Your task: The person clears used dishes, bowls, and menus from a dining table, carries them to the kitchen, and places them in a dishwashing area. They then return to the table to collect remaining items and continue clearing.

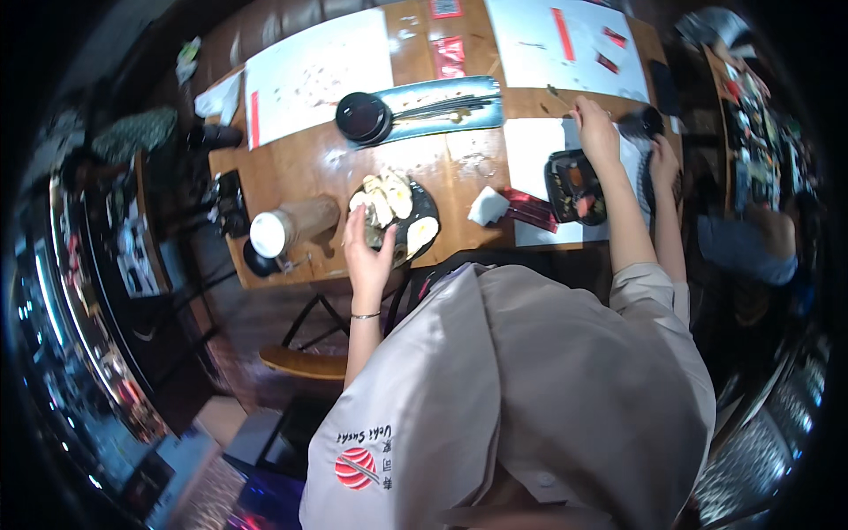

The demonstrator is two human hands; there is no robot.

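In the head view, the dark plate (425,201) of pale pieces (389,196), left of centre, looks stiff, breakable; we'd hold its rim. Hands apart: left hand (367,254) spread beside it, right hand (597,132) upper right; we can't tell whether either grips.

- In front of me, a wooden table (455,168).
- Across from me, a brown padded bench (274,34).
- Near my left, a chair (305,363) with a wooden seat.
- Far left, bright strip lights (49,305).
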